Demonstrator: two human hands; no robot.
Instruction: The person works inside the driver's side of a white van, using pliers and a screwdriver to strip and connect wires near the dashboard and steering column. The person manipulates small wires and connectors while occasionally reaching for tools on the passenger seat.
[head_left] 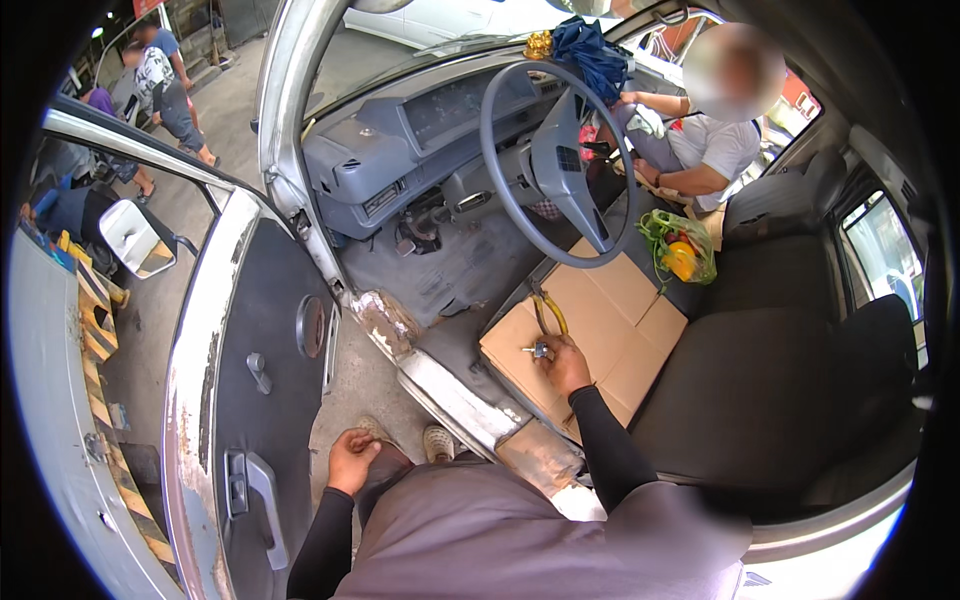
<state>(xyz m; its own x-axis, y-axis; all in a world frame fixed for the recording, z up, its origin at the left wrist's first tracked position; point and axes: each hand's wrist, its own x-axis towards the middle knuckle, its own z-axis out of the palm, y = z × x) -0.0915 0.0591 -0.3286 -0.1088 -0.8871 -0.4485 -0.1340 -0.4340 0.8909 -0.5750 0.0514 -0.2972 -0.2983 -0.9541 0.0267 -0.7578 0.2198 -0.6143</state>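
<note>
My right hand [565, 368] is closed around a small metal part [541, 350] with a thin shaft sticking out to the left; its exact kind is unclear. Just beyond the fingers, pliers [549, 312] with yellow handles lie on a flat sheet of brown cardboard [625, 315] that covers the near part of the seat. My left hand [353, 461] hangs beside my thigh, its fingers curled in, and nothing shows in it.
A grey steering wheel [487, 130] rises over the cardboard's far edge. On the far side sits a person [710, 150], near a plastic bag of vegetables [680, 250]. To my left stands the van's open door [265, 400]. A dark blue umbrella-like bundle [590, 55] rests on the dashboard.
</note>
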